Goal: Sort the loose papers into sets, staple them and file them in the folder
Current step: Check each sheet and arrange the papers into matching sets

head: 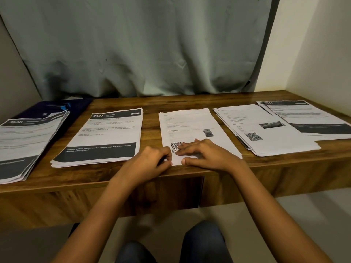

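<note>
pinching with curled fingers, the left hand (152,160) grips the near left corner of the middle stack of white printed papers (188,124), right at the front edge of the brown wooden desk (152,103). the right hand (205,154) lies on the same stack with its fingers straight and slightly spread. its fingertips press on a black qr code low on the top sheet and its thumb rests at the stack's near edge. the two hands are just beside each other.

four more piles lie flat in a row across the desk. left of the middle stack, apart from it, is the stack headed 2437 (106,133), with dark bands at top and bottom. at the far left is the stack headed 3638 (24,141), its sheets fanned a little and reaching over the desk's front edge. to the right is the second qr-code stack (266,130), and the far-right banded stack (313,118) overlaps its right side.

the dark blue flat folder (79,105) lies at the back left, partly under the stack headed 3638. a small blue object (66,105) sits on it, too blurred to identify. a grey-green curtain (142,44) hangs behind the desk.
</note>
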Action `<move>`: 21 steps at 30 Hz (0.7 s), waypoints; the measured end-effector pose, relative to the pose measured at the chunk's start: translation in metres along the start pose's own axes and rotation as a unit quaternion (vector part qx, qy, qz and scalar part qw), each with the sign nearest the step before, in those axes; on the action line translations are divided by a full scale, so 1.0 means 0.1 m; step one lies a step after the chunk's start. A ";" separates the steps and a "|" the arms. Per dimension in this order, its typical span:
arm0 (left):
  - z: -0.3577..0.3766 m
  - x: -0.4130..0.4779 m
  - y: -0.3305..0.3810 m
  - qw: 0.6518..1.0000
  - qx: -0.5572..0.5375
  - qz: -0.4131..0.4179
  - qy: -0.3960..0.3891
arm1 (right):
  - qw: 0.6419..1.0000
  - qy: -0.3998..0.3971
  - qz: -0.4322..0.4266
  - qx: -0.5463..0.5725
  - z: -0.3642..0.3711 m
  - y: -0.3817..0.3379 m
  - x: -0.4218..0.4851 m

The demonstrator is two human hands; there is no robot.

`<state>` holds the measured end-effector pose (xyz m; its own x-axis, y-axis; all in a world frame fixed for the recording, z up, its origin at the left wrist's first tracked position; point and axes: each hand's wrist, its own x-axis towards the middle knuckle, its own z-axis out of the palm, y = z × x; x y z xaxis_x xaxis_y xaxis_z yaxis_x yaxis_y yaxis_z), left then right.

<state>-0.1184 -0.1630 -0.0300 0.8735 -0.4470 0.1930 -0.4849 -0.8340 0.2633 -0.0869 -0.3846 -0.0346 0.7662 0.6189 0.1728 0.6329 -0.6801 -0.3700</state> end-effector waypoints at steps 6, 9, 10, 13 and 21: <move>0.01 0.02 -0.01 0.998 0.050 0.030 -0.013 | 0.999 0.031 -0.003 0.013 0.04 0.00 -0.07; 0.01 0.01 -0.01 1.000 0.019 0.014 -0.008 | 0.990 0.129 0.037 0.053 -0.02 0.03 -0.17; 0.01 0.01 0.00 1.000 -0.008 0.005 0.014 | 0.977 0.197 0.061 0.061 -0.06 0.05 -0.21; 0.01 0.03 0.06 0.990 -0.087 -0.048 0.098 | 0.921 0.334 0.195 0.049 -0.23 0.19 -0.30; -0.02 0.09 0.12 0.998 -0.033 -0.051 -0.019 | 0.968 0.055 0.231 0.076 -0.61 0.60 -0.77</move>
<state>-0.1160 -0.1769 -0.0234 0.9187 -0.3740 0.1268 -0.3944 -0.8532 0.3413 -0.1013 -0.4965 -0.0147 0.9761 0.2114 0.0507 0.2030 -0.8029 -0.5605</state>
